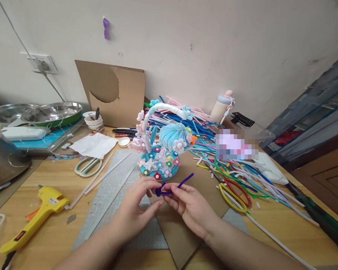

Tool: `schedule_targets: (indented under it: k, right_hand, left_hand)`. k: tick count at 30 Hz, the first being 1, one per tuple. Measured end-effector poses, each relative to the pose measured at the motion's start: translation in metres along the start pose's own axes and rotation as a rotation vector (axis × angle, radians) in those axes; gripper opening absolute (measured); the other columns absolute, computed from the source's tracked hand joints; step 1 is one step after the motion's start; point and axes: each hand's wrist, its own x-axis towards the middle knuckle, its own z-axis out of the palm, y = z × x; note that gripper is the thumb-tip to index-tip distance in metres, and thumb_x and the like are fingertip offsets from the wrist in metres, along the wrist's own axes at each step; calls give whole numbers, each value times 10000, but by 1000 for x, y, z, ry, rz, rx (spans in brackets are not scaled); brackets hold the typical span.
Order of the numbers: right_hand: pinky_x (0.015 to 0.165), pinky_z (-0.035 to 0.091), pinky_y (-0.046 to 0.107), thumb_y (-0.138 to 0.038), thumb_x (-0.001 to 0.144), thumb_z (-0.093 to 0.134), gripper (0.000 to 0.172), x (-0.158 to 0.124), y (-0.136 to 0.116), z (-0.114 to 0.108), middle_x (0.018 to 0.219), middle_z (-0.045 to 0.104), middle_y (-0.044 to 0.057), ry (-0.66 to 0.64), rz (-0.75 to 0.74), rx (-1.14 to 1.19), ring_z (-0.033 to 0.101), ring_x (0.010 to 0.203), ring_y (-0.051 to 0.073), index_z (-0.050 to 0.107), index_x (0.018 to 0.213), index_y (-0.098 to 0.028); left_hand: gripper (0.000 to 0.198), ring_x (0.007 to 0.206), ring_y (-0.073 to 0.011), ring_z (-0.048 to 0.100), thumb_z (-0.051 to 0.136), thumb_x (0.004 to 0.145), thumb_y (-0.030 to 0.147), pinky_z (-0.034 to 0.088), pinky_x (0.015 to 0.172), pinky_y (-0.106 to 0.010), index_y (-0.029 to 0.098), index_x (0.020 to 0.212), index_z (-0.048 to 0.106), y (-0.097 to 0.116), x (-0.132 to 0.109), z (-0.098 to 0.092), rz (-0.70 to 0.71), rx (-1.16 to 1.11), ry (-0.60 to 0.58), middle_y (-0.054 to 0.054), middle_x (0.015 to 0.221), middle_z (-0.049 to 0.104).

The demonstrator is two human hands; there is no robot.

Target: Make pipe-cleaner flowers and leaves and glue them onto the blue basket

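Note:
My left hand (141, 204) and my right hand (187, 204) meet in front of me over a cardboard sheet (194, 168). Both pinch a dark purple pipe cleaner (171, 187). It is bent into small loops at the left hand, and its free end sticks up to the right. Just behind the hands stands a blue pipe-cleaner craft (163, 150) covered in small flowers, with a white arched handle.
A yellow glue gun (33, 221) lies at the left, with glue sticks and pale green scissors (88, 166) near a grey cutting mat (112, 191). A heap of coloured pipe cleaners (231, 165) and red-and-yellow scissors (235, 191) fill the right. Steel bowls (53, 112) and a cardboard piece stand at the back.

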Motion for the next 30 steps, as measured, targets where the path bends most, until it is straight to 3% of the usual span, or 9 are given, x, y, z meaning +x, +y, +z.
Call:
schedule_targets:
  k: [4,8,12,15,18,21,25,30]
  right_hand:
    - [783,534,230,-284,713,761,226,-2,3,0,883,694,66,-9,36,-10,653,799,119,711,834,-99]
    - [771,537,253,-297,700,769,294,-4,4,0,921,676,54,-40,-4,-124,662,819,137,672,914,-120]
    - [545,520,222,-365,695,756,344,-6,6,2,766,623,-1,-119,-109,-369,625,630,108,592,902,-144]
    - [419,435,179,-433,712,712,348,-7,8,2,648,556,-40,-133,-133,-522,557,487,77,542,827,-152]
    - [392,381,164,-421,762,658,295,-8,8,0,602,519,-51,-89,-188,-666,511,434,59,524,786,-160]
    - [392,372,170,-377,802,617,238,-7,5,-2,587,505,-50,-73,-230,-744,478,417,54,525,755,-163]
    - [406,370,172,-339,814,617,206,-5,2,-3,540,482,-55,-87,-261,-769,468,426,62,532,739,-166]
    - [455,457,220,-329,832,615,151,-7,7,-4,692,552,-2,-215,-381,-490,562,515,101,592,823,-180]
  left_hand:
    - [146,809,-156,605,613,813,164,505,682,-276,191,956,623,-8,3,1,-74,-10,74,-58,917,637]
    - [76,813,-175,637,640,787,190,513,741,-308,179,854,674,-14,2,4,-197,-80,164,-54,855,678]
    - [17,707,-165,652,669,744,175,525,646,-279,178,729,675,-7,3,4,-329,-197,174,-31,753,692]
    - [16,737,-172,658,682,740,186,524,687,-294,192,726,689,1,6,1,-244,-146,108,-31,765,703]
    - [25,746,-174,656,683,751,205,520,703,-307,200,730,695,4,11,0,-151,-69,79,-36,772,706]
    - [45,727,-173,653,684,751,203,516,682,-305,194,707,679,3,13,0,-157,-37,84,-38,765,700]
    - [77,701,-159,636,676,751,182,498,660,-285,188,679,650,-3,9,2,-184,-83,93,-22,742,683]
    - [117,711,-147,599,683,740,208,480,653,-269,177,675,591,-6,4,3,-302,-305,127,-10,729,632]
